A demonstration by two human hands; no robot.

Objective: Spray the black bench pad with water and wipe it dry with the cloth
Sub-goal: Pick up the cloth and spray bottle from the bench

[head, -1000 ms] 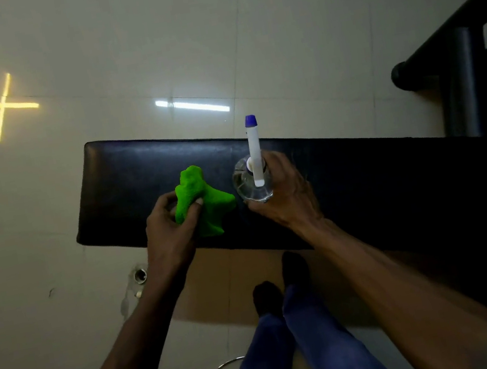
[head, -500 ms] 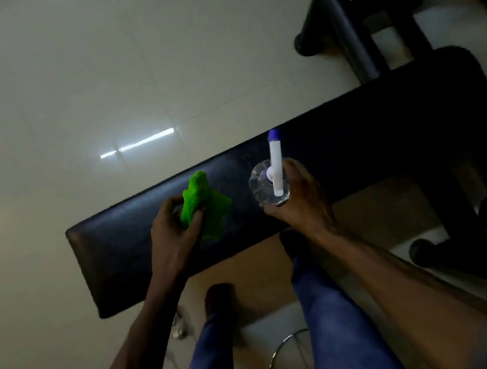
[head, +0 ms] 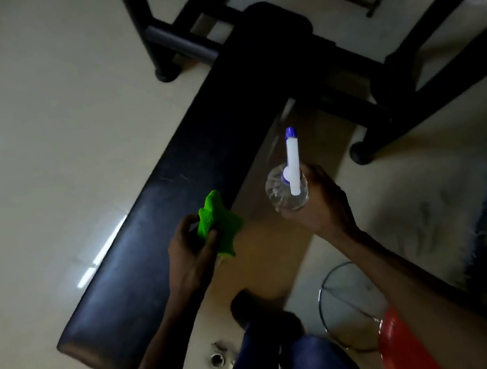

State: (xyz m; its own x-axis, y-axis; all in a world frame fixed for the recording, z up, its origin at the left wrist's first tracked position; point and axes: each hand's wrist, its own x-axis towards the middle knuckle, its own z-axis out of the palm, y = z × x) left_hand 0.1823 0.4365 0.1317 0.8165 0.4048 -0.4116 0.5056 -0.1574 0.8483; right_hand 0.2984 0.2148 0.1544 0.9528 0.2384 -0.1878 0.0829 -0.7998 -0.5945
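Right hand (head: 316,204) grips my clear plastic spray bottle (head: 288,191) off the long black padded bench pad (head: 174,202), which runs diagonally to its left; left hand (head: 190,251) pinches the crumpled green cloth (head: 218,227) over its near edge.

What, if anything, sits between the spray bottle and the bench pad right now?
Nothing visible. The right hand grips the spray bottle beside the black bench pad, over the floor. The green cloth, held by the left hand, is at the pad's near edge, not in the path.
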